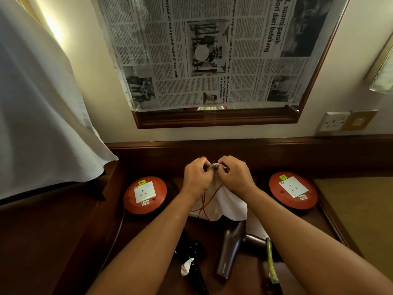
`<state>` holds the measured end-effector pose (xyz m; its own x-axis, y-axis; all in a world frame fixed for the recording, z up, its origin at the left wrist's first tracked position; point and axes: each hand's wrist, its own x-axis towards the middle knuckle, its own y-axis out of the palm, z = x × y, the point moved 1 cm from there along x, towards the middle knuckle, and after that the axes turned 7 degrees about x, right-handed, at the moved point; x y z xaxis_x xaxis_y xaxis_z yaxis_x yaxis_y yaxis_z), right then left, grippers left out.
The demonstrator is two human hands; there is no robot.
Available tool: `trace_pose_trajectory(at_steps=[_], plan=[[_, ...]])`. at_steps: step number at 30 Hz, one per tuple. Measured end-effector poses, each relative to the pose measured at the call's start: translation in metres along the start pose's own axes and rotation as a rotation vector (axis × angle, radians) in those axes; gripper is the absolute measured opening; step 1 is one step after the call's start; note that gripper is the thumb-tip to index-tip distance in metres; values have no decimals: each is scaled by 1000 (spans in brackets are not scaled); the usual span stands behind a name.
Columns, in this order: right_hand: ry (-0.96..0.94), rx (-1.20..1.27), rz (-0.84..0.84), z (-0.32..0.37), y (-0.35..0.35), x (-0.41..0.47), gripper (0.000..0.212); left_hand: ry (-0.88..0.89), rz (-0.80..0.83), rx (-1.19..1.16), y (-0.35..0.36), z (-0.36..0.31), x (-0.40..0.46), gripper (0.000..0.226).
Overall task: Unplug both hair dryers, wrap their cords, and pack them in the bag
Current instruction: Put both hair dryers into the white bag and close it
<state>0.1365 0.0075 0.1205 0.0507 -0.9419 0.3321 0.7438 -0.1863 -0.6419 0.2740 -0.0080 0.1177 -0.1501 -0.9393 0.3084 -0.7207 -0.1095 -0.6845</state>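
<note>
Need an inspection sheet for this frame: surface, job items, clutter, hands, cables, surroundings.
Surface: dark wooden desk with a raised back edge.
Job's things: white drawstring bag, its gathered mouth held up; grey hair dryer lying outside it; black hair dryer partly hidden by the left forearm.
Clutter: two red extension reels, left reel and right reel, sockets empty.
Hands: left hand and right hand pinch the bag mouth.
Cables: orange drawstring hangs loose; green-wrapped cord beside the grey dryer.
Surroundings: newspaper over a framed mirror, wall socket empty, white cloth.

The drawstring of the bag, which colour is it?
Orange-red drawstring, hanging from the white bag; head view.
</note>
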Motion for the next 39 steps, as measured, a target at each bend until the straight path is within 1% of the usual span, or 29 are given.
trace_pose_trajectory(at_steps=[6, 8, 10, 12, 15, 17, 20, 23, 26, 30, 32, 34, 37, 39], plan=[[55, 33, -107, 6, 6, -3, 10, -57, -35, 8, -2, 1, -4, 12], [77, 66, -120, 8, 6, -3, 9, -74, -35, -8, -4, 1, -3, 11], [115, 148, -75, 10, 3, -1, 8, -88, -12, -42, -7, 2, -2, 10], [131, 217, 12, 10, -4, 1, 6, -85, 51, -60, -12, 5, 0, 10], [95, 161, 135, 10, -15, 6, 22, -60, 167, -54, -17, 4, 1, 13], [50, 79, 166, 9, -21, 10, 21, -32, 200, -20, -18, 1, 4, 12], [17, -1, 128, 10, -21, 12, 12, 43, 133, 69, -17, -2, 8, 12], [2, -33, 41, 11, -16, 12, 5, 59, 40, 88, -13, -2, 8, 14], [-6, -46, -48, 11, -14, 11, 9, 52, -44, 65, -11, 2, 5, 15], [-15, -38, -89, 11, -11, 10, 12, 43, -102, 63, -13, 4, 2, 16], [-2, 5, -76, 10, -10, 10, 11, 28, -75, 52, -13, 6, 2, 15], [15, 57, -45, 8, -11, 10, 7, -10, 3, 60, -15, 9, 3, 14], [74, 101, 41, 9, -13, 12, 12, -77, 163, 224, -23, 9, 8, 25], [118, 101, 108, 12, -9, 13, 13, -72, 237, 248, -26, 6, 12, 24]])
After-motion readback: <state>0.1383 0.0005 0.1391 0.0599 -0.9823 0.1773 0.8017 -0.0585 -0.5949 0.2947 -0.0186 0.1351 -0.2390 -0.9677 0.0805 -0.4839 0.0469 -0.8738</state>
